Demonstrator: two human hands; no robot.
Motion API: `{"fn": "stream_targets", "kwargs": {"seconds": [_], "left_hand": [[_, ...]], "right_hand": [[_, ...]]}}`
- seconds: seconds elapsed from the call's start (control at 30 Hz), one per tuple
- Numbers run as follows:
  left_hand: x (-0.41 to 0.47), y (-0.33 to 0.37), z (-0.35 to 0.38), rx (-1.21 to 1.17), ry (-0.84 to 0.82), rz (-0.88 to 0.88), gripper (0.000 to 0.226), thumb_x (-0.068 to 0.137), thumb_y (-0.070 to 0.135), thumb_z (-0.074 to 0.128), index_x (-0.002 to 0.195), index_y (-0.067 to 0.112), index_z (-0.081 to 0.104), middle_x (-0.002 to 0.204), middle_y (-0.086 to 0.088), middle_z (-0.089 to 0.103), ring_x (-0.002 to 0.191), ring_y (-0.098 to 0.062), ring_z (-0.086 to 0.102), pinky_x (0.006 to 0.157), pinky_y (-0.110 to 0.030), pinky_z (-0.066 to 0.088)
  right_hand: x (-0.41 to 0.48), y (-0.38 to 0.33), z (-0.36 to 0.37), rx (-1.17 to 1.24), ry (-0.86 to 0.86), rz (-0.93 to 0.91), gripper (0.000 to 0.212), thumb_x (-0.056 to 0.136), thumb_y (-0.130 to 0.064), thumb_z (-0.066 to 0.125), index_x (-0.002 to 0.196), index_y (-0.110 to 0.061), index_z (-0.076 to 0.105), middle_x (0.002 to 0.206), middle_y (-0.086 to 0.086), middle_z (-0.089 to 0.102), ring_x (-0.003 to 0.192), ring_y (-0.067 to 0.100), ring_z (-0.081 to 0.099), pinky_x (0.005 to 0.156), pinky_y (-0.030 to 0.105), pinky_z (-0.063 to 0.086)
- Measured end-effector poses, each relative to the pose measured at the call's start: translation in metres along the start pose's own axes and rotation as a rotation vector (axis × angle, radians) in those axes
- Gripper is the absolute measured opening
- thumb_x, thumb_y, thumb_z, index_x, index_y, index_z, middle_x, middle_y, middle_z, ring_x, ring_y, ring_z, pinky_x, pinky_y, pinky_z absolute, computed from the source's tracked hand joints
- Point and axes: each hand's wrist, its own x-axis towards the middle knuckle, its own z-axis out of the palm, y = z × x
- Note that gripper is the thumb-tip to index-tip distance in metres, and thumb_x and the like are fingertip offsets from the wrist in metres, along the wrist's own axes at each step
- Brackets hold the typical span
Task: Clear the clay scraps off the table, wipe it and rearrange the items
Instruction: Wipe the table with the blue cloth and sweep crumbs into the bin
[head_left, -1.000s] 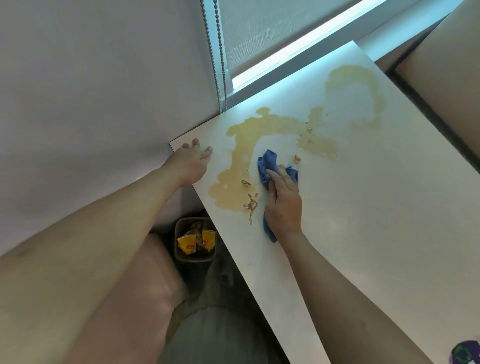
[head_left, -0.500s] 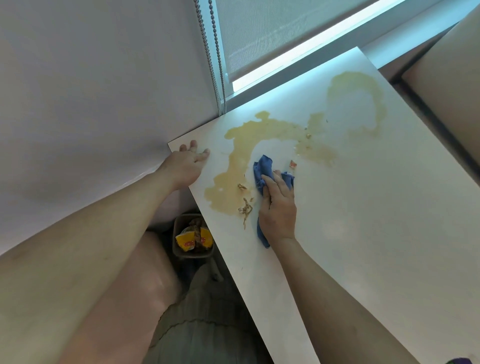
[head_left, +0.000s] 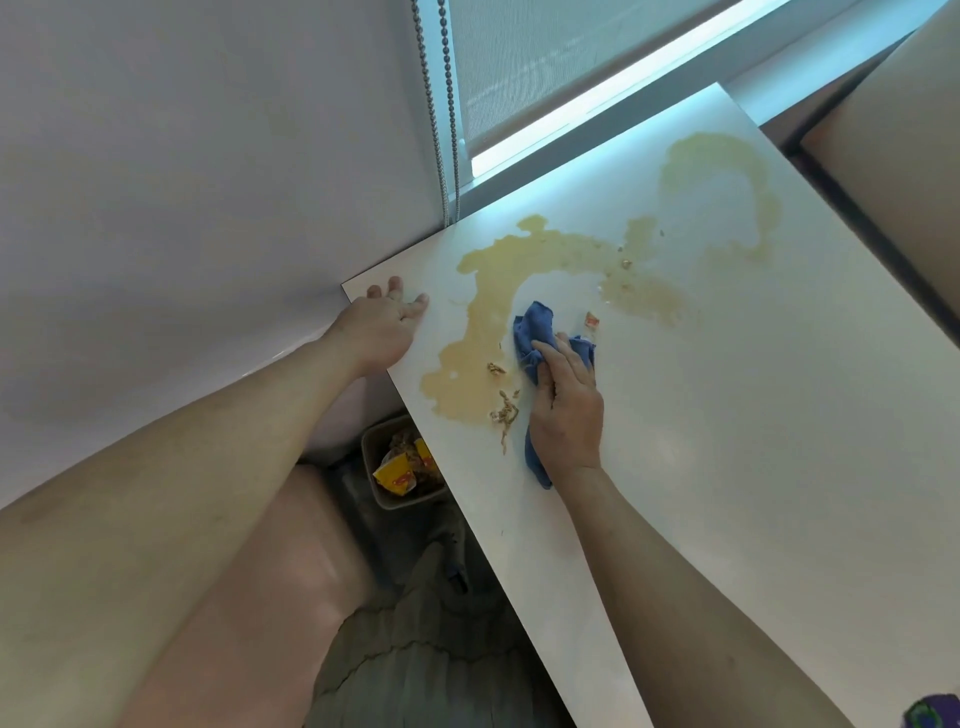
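Both on table (head_left: 727, 415): right hand (head_left: 569, 410) presses blue cloth (head_left: 535, 327), left hand (head_left: 382, 332) flat

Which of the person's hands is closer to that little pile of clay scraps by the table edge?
Right. The right hand, pressing the blue cloth, lies just beside the clay scraps; the left hand rests at the table corner, across the yellowish stain from them.
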Motion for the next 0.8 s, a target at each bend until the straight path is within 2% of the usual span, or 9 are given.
{"fn": "stream_targets", "kwargs": {"seconds": [0.07,0.2,0.33,0.43,0.5,0.57,0.6,0.7,0.8], "left_hand": [[0.000,0.001,-0.002,0.016,-0.011,0.011,0.049,0.112,0.038,0.018,0.159,0.044,0.028,0.173,0.001,-0.001,0.159,-0.027,0.002,0.126,-0.038,0.009],[-0.002,0.006,-0.010,0.072,-0.011,0.049,0.050,0.113,0.031,0.019,0.161,0.036,0.029,0.173,-0.006,0.007,0.156,-0.032,0.015,0.122,-0.036,0.017],[-0.003,0.008,-0.017,0.143,-0.006,0.062,0.051,0.112,0.022,0.022,0.161,0.029,0.032,0.167,-0.016,0.019,0.148,-0.037,0.029,0.116,-0.037,0.026],[-0.002,0.002,-0.025,0.174,-0.028,0.071,0.054,0.109,0.015,0.026,0.160,0.032,0.032,0.171,-0.011,0.016,0.150,-0.034,0.030,0.116,-0.033,0.027],[0.001,-0.002,-0.030,0.177,-0.052,0.077,0.058,0.107,0.013,0.027,0.159,0.036,0.033,0.172,-0.005,0.012,0.153,-0.032,0.028,0.120,-0.035,0.027],[0.002,-0.002,-0.033,0.189,-0.081,0.088,0.060,0.105,0.012,0.026,0.159,0.037,0.032,0.172,-0.003,0.012,0.154,-0.032,0.025,0.122,-0.037,0.025],[0.003,-0.002,-0.033,0.204,-0.087,0.099,0.060,0.106,0.012,0.024,0.160,0.037,0.031,0.172,-0.004,0.013,0.154,-0.033,0.025,0.122,-0.037,0.024],[0.004,-0.003,-0.034,0.264,-0.096,0.116,0.057,0.108,0.013,0.022,0.161,0.031,0.029,0.169,-0.013,0.018,0.151,-0.036,0.029,0.121,-0.040,0.027],[0.007,-0.006,-0.038,0.310,-0.096,0.140,0.055,0.108,0.008,0.027,0.163,0.019,0.025,0.167,-0.020,0.022,0.150,-0.035,0.031,0.119,-0.039,0.031]], "right_hand": [[-0.001,-0.006,0.008,0.000,-0.026,-0.015,0.029,0.104,-0.013,0.050,0.126,-0.014,0.069,0.134,0.002,0.065,0.132,0.027,0.055,0.105,0.047,0.048],[-0.010,-0.027,0.034,0.019,-0.118,-0.038,0.029,0.105,-0.014,0.052,0.128,-0.016,0.069,0.140,0.001,0.063,0.140,0.022,0.048,0.114,0.036,0.041],[-0.028,-0.051,0.065,0.031,-0.191,-0.086,0.031,0.102,-0.007,0.054,0.128,-0.012,0.069,0.141,0.006,0.062,0.141,0.026,0.048,0.116,0.042,0.039],[-0.039,-0.069,0.081,0.047,-0.229,-0.080,0.030,0.101,-0.007,0.054,0.127,-0.011,0.070,0.138,0.006,0.063,0.137,0.026,0.051,0.114,0.041,0.042],[-0.046,-0.082,0.086,0.057,-0.274,-0.103,0.029,0.101,-0.006,0.056,0.126,-0.010,0.070,0.137,0.006,0.065,0.134,0.024,0.053,0.114,0.032,0.041],[-0.051,-0.093,0.089,0.069,-0.300,-0.144,0.028,0.100,-0.004,0.056,0.124,-0.008,0.071,0.134,0.007,0.066,0.129,0.020,0.053,0.112,0.014,0.034],[-0.054,-0.098,0.088,0.079,-0.307,-0.156,0.028,0.101,-0.004,0.055,0.123,-0.009,0.071,0.133,0.006,0.067,0.127,0.018,0.054,0.110,0.010,0.033],[-0.058,-0.107,0.083,0.135,-0.302,-0.167,0.029,0.102,-0.002,0.054,0.125,-0.009,0.070,0.133,0.005,0.066,0.127,0.015,0.056,0.109,0.015,0.038],[-0.051,-0.101,0.064,0.125,-0.184,-0.178,0.030,0.100,0.002,0.056,0.124,-0.009,0.070,0.132,0.005,0.067,0.126,0.015,0.059,0.109,0.021,0.042]]}}
